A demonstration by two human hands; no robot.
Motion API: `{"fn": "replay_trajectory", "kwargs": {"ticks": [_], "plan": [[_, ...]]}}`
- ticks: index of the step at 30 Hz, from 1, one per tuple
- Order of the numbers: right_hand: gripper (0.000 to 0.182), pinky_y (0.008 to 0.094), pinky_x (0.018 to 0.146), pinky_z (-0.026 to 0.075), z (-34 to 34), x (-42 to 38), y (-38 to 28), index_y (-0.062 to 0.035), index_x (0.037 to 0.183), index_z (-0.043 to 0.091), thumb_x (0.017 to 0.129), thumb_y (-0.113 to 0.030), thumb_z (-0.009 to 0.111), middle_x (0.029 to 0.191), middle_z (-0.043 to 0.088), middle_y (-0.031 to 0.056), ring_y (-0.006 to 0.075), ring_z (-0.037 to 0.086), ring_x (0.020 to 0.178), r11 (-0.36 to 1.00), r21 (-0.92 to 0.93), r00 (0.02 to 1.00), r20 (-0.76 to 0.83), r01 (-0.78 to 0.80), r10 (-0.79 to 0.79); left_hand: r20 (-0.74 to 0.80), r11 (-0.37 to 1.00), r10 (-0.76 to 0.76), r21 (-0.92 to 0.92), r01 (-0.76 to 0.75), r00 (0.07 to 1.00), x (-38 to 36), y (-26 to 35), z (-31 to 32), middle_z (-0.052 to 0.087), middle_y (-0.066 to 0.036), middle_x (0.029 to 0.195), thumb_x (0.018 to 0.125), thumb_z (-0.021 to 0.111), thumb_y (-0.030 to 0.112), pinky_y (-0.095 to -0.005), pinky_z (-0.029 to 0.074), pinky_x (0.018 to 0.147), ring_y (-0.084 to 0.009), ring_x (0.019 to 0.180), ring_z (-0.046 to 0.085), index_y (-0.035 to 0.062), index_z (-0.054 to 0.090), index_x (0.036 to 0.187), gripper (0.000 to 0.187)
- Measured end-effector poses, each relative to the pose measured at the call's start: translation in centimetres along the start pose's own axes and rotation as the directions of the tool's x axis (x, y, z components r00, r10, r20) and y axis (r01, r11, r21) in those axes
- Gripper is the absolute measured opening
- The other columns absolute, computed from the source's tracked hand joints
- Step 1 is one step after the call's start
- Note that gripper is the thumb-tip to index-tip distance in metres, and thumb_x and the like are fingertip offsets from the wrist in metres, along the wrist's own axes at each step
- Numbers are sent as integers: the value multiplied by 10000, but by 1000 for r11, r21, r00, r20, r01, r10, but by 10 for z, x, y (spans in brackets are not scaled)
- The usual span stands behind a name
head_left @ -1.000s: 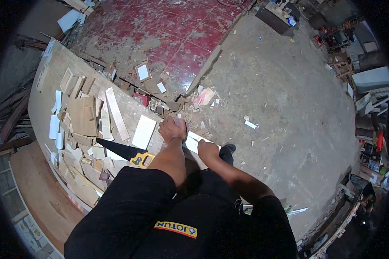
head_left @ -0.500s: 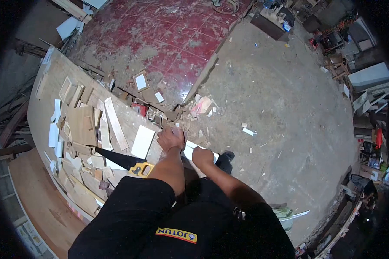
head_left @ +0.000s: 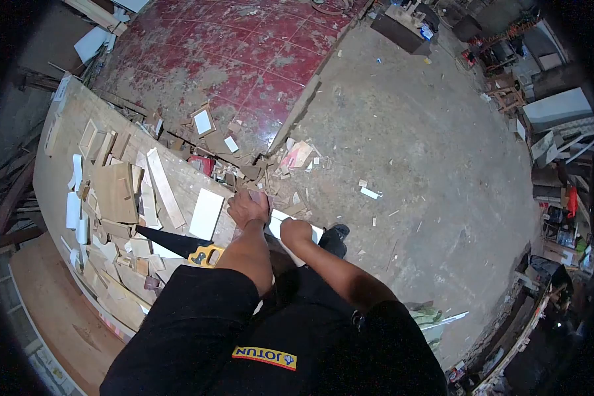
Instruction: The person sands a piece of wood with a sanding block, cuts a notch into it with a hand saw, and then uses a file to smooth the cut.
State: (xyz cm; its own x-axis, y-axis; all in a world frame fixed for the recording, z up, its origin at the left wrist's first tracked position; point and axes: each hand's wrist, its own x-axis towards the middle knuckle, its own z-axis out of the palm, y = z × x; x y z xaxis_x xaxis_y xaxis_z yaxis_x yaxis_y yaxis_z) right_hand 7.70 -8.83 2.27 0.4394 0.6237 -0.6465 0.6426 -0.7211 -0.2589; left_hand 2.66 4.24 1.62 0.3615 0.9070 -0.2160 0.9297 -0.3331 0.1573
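My left hand (head_left: 248, 208) is closed on a small pinkish-brown piece (head_left: 264, 200) at the table's edge, its fingers bent over it. Just right of it, my right hand (head_left: 296, 233) makes a fist around a narrow white board (head_left: 278, 218), which sticks out on both sides of the hand. Part of the board is hidden by the hand and forearm. A flat white panel (head_left: 206, 214) lies on the table left of my left hand. Below that panel rests a handsaw (head_left: 206, 255) with a yellow handle and a dark blade pointing left.
Wood offcuts (head_left: 117, 193) and a long strip (head_left: 165, 187) cover much of the wooden table (head_left: 72, 122). Scraps (head_left: 297, 156) litter the concrete floor (head_left: 402, 145) beyond its edge. My shoe (head_left: 336, 239) shows beside the white board. Red tiles (head_left: 224, 59) lie further off.
The whole view has shifted a little, so everything sits slightly further left and higher. Both hands keep nearly the same place and grip beside the table.
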Motion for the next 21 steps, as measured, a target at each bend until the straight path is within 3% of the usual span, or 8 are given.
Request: {"fn": "replay_trajectory", "kwargs": {"ticks": [2, 4, 7, 10, 11, 17, 19, 21], "plan": [[238, 444, 720, 593, -11, -23, 7, -33, 963, 737, 895, -155, 544, 956, 740, 200, 338, 743, 867, 1000, 14, 999, 29, 16, -16, 39, 1000, -7, 9, 7, 999, -3, 1, -4, 640, -148, 1161, 853, 591, 525, -501, 394, 981, -350, 1164, 517, 79, 615, 1141, 531], [208, 412, 692, 596, -32, -45, 10, -49, 1005, 754, 879, -128, 609, 989, 751, 159, 286, 747, 882, 995, -96, 991, 128, -26, 39, 53, 1000, -16, 8, 16, 998, 3, 3, -7, 643, -145, 1152, 854, 589, 528, -505, 397, 977, -350, 1163, 519, 80, 616, 1137, 531], [192, 399, 682, 594, -61, -71, 7, -60, 981, 768, 867, -114, 622, 991, 753, 149, 272, 747, 887, 993, -113, 993, 107, -42, 54, 33, 1000, -15, 25, 14, 999, 2, 0, -1, 646, -146, 1146, 856, 583, 534, -507, 400, 977, -350, 1160, 522, 79, 614, 1142, 538], [224, 426, 719, 594, -49, -44, 2, -57, 995, 762, 885, -133, 582, 1007, 744, 180, 320, 739, 917, 996, -64, 979, 190, -60, 71, 5, 999, -9, 46, 9, 1000, 2, -2, 4, 645, -147, 1147, 857, 574, 543, -505, 399, 979, -351, 1160, 523, 79, 610, 1140, 545], [213, 417, 692, 594, -26, -26, 6, -53, 966, 766, 878, -139, 592, 970, 749, 173, 312, 745, 885, 997, -71, 990, 141, 37, -26, 24, 999, -2, 39, 1, 1000, -1, -2, 1, 643, -148, 1156, 858, 569, 546, -503, 399, 981, -350, 1162, 523, 80, 609, 1141, 547], [203, 416, 668, 591, 15, -12, 9, -73, 959, 770, 865, -133, 601, 968, 752, 160, 314, 746, 864, 1000, -3, 998, -63, -18, 18, 62, 999, -21, 35, 19, 998, -2, -1, -4, 626, -154, 1192, 866, 553, 544, -494, 396, 986, -345, 1174, 517, 79, 608, 1157, 551], [212, 423, 681, 593, -36, -41, 2, -58, 974, 750, 883, -145, 580, 966, 749, 171, 299, 747, 869, 995, -80, 989, 144, 54, -42, 52, 999, -22, 31, 20, 998, 5, 3, -6, 621, -157, 1201, 869, 552, 541, -494, 395, 987, -346, 1174, 517, 76, 606, 1167, 555], [230, 428, 708, 596, -59, -61, -2, -28, 1016, 717, 904, -154, 560, 982, 740, 188, 298, 743, 895, 996, -77, 969, 240, -38, 55, 71, 1000, -19, 16, 18, 997, 3, 1, -6, 616, -159, 1217, 871, 550, 540, -496, 394, 989, -351, 1175, 515, 68, 607, 1176, 565]]}}
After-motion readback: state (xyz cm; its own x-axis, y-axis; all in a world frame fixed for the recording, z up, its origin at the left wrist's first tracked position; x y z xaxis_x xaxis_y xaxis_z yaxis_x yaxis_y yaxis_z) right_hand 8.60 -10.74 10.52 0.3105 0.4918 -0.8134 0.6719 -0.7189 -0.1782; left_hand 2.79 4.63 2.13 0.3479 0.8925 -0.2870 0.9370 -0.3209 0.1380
